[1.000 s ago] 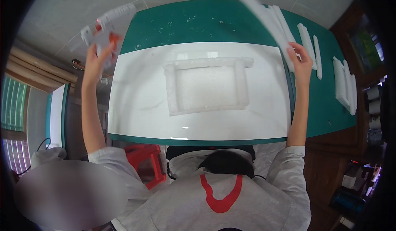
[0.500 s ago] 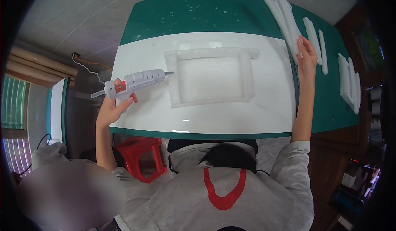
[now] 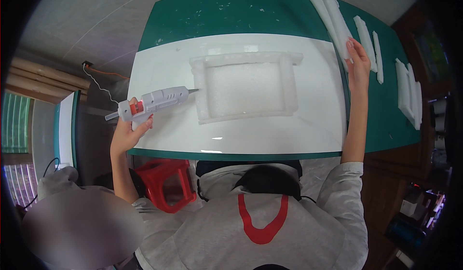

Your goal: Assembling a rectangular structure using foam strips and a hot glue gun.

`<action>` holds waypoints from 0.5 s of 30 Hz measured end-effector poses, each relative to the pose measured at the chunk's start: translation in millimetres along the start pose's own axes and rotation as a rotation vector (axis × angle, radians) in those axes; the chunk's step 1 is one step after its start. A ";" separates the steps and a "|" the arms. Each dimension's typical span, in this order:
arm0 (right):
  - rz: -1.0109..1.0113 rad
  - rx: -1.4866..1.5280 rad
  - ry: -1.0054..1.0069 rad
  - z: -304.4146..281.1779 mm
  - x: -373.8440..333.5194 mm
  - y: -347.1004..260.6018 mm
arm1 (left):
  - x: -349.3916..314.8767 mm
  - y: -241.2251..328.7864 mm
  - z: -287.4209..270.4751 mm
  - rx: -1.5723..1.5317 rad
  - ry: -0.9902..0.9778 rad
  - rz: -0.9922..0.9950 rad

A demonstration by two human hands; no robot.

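Observation:
My left hand (image 3: 126,136) is wrapped round the handle of a white and red hot glue gun (image 3: 165,99), with a clear glue stick showing at its back end. Its nozzle points right, close to the left edge of a white foam tray (image 3: 288,89). The tray is a flat rectangle with raised foam strips along its sides; the top strip juts out past the right corner. Over at the far right, my right hand (image 3: 358,70) has its fingers closed round the near end of a long white foam strip (image 3: 335,19).
A white board (image 3: 169,142) lies on the green table (image 3: 207,17). Another long strip (image 3: 322,12) lies beside the held one. Shorter foam strips (image 3: 365,36) and several more pieces (image 3: 405,91) lie at the right. A red stool (image 3: 166,183) stands below the table, left.
The glue gun and my left hand have shifted slightly left, with the nozzle a little farther from the tray's edge. My right hand keeps its hold on the long strip.

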State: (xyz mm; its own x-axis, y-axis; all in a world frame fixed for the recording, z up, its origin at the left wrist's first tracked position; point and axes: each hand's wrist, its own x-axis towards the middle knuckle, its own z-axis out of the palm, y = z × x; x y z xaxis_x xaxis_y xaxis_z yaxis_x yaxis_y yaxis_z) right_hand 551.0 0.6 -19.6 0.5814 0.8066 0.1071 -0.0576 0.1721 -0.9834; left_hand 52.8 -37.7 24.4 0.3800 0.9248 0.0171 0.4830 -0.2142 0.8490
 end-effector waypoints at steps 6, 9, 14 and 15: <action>0.007 0.000 -0.018 -1.5 0.7 1.8 | -3.4 0.6 -0.1 0.050 0.026 -0.031; -0.008 0.037 -0.015 2.8 -2.4 -0.5 | -5.0 -2.4 0.6 0.069 0.036 -0.026; -0.017 0.075 -0.022 0.4 0.3 2.7 | -5.2 -10.8 -1.1 0.182 0.077 0.038; -0.017 0.074 -0.021 0.4 0.4 2.7 | -5.3 -12.0 -3.2 0.347 0.071 0.092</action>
State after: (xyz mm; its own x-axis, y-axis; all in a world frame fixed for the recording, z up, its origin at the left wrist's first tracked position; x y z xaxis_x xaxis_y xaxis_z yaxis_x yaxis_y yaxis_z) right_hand 550.7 1.6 -22.2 0.5653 0.8149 0.1276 -0.1085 0.2268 -0.9679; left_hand 42.4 -39.1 15.8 0.3850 0.9134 0.1320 0.6926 -0.3805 0.6128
